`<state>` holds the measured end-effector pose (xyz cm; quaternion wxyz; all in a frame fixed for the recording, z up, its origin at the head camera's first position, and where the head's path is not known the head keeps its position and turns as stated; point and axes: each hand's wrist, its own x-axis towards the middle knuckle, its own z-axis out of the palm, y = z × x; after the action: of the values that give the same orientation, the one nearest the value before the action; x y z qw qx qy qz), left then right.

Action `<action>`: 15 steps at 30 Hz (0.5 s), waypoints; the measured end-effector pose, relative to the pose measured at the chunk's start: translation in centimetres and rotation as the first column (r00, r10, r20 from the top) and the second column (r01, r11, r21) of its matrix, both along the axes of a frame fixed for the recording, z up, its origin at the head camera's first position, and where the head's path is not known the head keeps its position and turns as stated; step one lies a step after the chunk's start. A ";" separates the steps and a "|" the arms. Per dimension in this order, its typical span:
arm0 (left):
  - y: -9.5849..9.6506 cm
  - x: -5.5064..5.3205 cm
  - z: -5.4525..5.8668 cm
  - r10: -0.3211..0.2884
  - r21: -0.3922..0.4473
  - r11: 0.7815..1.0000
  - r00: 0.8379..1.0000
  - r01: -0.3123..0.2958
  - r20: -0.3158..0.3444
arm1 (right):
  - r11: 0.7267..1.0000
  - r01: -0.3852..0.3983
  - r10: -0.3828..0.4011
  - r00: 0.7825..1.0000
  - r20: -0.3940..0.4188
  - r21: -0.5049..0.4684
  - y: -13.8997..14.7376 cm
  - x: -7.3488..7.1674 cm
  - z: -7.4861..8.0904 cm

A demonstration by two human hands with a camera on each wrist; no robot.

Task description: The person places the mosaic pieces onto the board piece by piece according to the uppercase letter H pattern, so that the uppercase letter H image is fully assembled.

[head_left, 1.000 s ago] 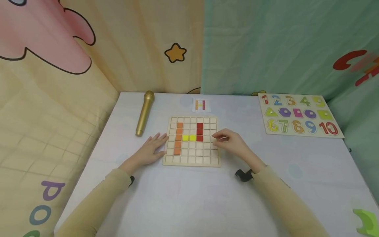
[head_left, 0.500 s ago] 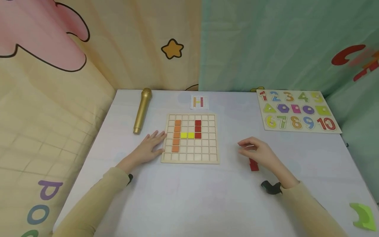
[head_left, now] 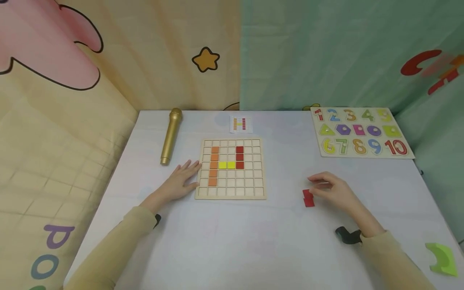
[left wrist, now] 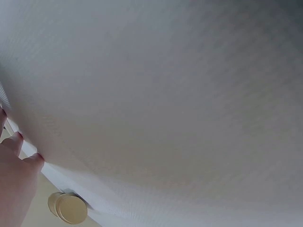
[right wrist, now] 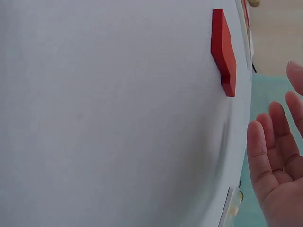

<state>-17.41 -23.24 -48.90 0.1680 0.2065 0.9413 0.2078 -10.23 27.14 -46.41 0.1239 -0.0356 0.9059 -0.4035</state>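
Observation:
A wooden grid board (head_left: 258, 193) lies mid-table with a column of several orange square tiles (head_left: 214, 165), two yellow tiles (head_left: 226, 165) in a row, and a column of three red tiles (head_left: 239, 157). My left hand (head_left: 177, 182) lies spread on the table, fingertips at the board's left edge. To the right of the board are two loose red tiles (head_left: 308, 198), which show as overlapping red blocks (right wrist: 224, 52) in the right wrist view. My right hand (head_left: 335, 191) hovers just beside them, fingers relaxed and holding nothing, thumb near the upper tile.
Behind the board lies a small card (head_left: 241, 125) printed with a coloured tile pattern. A gold microphone (head_left: 170, 139) lies at the back left. At the back right is a number-and-shape puzzle board (head_left: 362, 133). A green curved piece (head_left: 444, 259) sits at the front right.
My right hand has moved from the board's right edge rightward to the loose red tiles, uncovering them. My left hand stays at the board's left edge. The head view has shifted slightly.

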 end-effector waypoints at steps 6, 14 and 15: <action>0.0 0.1 0.1 0.001 0.000 1.000 1.000 -0.001 -0.002 | 0.999 -0.025 0.026 1.000 -0.005 0.046 1.0 0.5 -0.1; -0.1 0.0 0.0 -0.005 0.010 1.000 1.000 0.005 -0.003 | 0.997 -0.074 0.075 0.997 -0.021 0.032 1.5 0.6 -0.5; -0.1 0.0 0.0 -0.006 0.012 1.000 1.000 0.006 -0.003 | 0.997 -0.072 0.073 0.997 -0.017 0.036 1.4 0.6 -0.6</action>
<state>-17.39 -23.38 -48.93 0.1661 0.2106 0.9396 0.2127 -9.67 28.58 -46.98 0.1308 -0.0700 0.9122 -0.3821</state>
